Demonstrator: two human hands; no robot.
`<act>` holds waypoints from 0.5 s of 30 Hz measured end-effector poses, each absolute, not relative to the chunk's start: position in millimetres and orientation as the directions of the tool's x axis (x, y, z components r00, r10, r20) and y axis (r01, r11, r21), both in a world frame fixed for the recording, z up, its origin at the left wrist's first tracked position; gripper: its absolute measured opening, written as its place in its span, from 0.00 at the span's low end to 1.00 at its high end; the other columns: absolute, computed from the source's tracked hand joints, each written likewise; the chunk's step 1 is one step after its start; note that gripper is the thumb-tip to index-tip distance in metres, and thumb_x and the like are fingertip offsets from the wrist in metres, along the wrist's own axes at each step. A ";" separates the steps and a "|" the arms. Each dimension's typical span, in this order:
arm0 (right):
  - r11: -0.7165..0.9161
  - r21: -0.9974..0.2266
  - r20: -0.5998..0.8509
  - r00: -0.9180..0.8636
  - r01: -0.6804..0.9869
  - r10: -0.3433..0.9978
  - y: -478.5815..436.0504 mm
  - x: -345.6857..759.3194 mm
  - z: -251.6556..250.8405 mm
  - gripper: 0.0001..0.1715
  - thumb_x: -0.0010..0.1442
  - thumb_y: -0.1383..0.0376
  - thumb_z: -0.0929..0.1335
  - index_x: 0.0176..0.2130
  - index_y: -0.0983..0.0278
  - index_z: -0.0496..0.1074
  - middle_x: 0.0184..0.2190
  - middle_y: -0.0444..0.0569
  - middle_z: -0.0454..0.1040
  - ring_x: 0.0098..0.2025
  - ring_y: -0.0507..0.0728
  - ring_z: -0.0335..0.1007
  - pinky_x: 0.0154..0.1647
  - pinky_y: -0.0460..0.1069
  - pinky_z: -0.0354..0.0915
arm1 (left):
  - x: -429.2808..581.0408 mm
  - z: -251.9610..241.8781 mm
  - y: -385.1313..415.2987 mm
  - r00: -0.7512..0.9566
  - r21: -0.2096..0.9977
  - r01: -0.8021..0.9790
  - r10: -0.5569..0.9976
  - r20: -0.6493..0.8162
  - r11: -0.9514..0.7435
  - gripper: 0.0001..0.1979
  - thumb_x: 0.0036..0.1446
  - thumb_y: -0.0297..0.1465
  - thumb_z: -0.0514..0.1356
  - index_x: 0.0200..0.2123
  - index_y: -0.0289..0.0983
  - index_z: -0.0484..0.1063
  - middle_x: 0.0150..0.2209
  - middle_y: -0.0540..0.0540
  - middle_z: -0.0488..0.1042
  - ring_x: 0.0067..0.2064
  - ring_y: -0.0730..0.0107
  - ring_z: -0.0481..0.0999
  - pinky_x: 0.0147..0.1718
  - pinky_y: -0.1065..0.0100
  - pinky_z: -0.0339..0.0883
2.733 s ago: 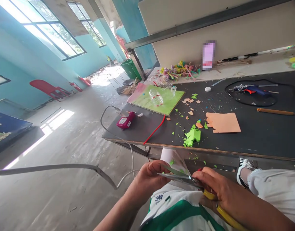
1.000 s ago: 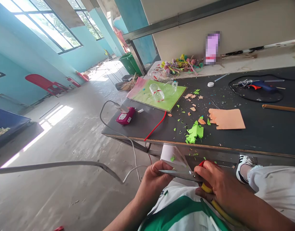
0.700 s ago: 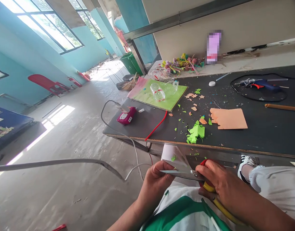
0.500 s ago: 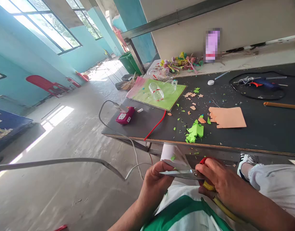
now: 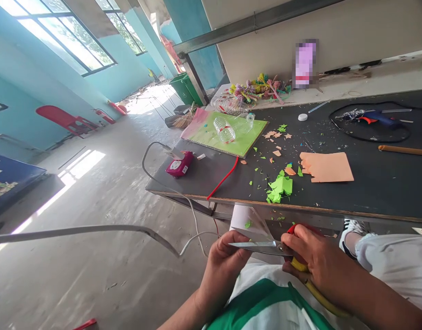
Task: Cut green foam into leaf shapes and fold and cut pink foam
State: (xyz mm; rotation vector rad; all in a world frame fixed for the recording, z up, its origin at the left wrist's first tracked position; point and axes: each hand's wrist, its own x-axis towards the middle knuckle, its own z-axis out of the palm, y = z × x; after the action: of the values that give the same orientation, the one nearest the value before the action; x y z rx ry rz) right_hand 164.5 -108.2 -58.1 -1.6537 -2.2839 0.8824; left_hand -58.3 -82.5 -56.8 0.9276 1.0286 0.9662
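Note:
My right hand [image 5: 309, 254] is wrapped round the red and yellow handles of a pair of scissors [image 5: 260, 247], whose blades point left over my lap. At the blade tips, my left hand [image 5: 227, 256] is closed with thumb and forefinger pinched; what it holds is too small or hidden to make out. On the dark table beyond lie bright green paper scraps [image 5: 281, 187] and an orange paper sheet [image 5: 327, 167] with a ragged left edge. Small orange star cutouts [image 5: 272, 134] and green star cutouts [image 5: 282, 128] lie farther back.
A plastic bottle [image 5: 224, 130] lies on a green board [image 5: 243, 144]. A magenta box [image 5: 179, 166] with a plugged-in cable sits at the table's left end. A glue gun [image 5: 379, 119] rests at back right. Another person's leg [image 5: 392, 254] is at my right.
Almost nothing differs. Both hands and the scissors stay over my lap, and the whole view has shifted very slightly.

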 end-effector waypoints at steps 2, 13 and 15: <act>0.190 -0.580 -0.188 -0.356 0.792 0.915 -107.9 164.0 -59.4 0.12 0.62 0.55 0.64 0.45 0.55 0.66 0.38 0.47 0.64 0.34 0.58 0.69 0.35 0.53 0.69 | -58.4 -59.5 -83.8 0.216 0.924 -0.221 0.939 -0.266 0.313 0.06 0.51 0.30 0.66 0.28 0.35 0.72 0.26 0.51 0.73 0.30 0.75 0.67 0.33 0.73 0.60; 0.214 -0.580 -0.148 -0.361 0.786 0.921 -109.3 163.5 -59.3 0.13 0.63 0.53 0.63 0.44 0.55 0.65 0.37 0.46 0.65 0.33 0.57 0.70 0.33 0.51 0.69 | -45.9 -62.2 -87.4 0.151 0.845 -0.402 0.936 -0.318 0.353 0.08 0.45 0.31 0.70 0.27 0.36 0.73 0.25 0.51 0.74 0.30 0.74 0.67 0.35 0.71 0.60; 0.217 -0.580 -0.146 -0.362 0.785 0.921 -109.1 164.0 -58.7 0.12 0.63 0.53 0.63 0.44 0.55 0.65 0.36 0.46 0.65 0.33 0.57 0.70 0.33 0.51 0.69 | -42.7 -60.6 -86.9 0.164 0.825 -0.431 0.931 -0.327 0.366 0.09 0.44 0.31 0.70 0.26 0.36 0.73 0.24 0.51 0.73 0.29 0.74 0.67 0.34 0.71 0.60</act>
State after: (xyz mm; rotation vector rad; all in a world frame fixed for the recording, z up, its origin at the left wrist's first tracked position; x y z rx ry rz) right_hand 164.0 -109.1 -58.7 -1.6199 -2.2596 0.8584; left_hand -42.7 -86.9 -60.6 0.6456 0.9567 1.0720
